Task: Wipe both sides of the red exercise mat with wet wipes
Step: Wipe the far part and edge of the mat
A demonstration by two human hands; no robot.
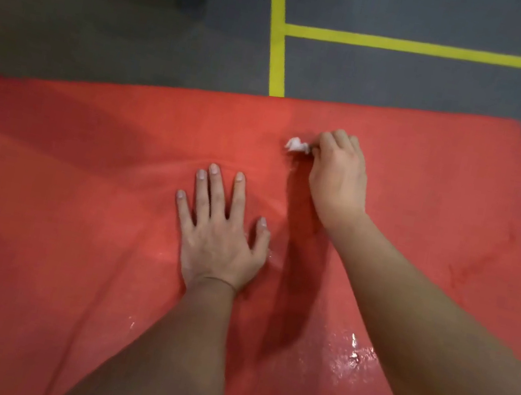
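Red mat (77,200) flat, rippled; wet sheen near edge; crumpled wipe (297,145) on it.

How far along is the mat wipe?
Done: wet sheen on the near part of the red mat. In hand: right hand pinches a balled wipe against it farther out; left hand presses flat. Left: the dry-looking left area, plus the underside, unseen.

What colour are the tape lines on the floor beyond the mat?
Yellow tape lines on grey floor, clearest in the head view.
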